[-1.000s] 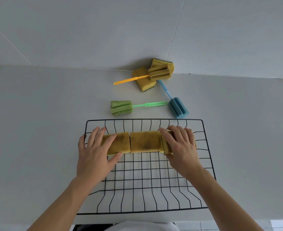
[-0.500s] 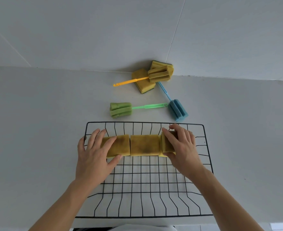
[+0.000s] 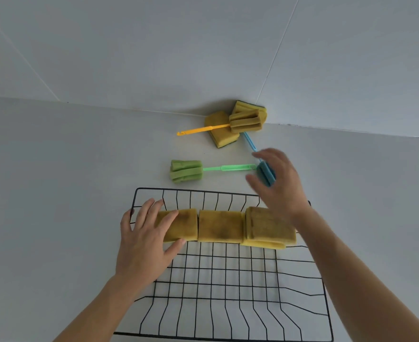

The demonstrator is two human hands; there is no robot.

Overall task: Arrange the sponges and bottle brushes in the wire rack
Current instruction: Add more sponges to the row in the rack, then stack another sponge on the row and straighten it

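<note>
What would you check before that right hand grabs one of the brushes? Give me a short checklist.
1. Right hand free and open: ok, spread above the blue brush, holding nothing.
2. Blue brush reachable: ok, just beyond the wire rack.
3. Handle free: not ok, its far end runs under the yellow brush.
4. Green brush clear of it: cannot tell, its handle tip meets the blue head.
5. Room in rack: ok, the sponges fill only the far row.
6. Left hand steadying the row: ok, resting on the left sponge.

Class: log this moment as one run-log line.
left hand: on sponge in rack | right hand: open, over blue brush | brushes: outside rack
</note>
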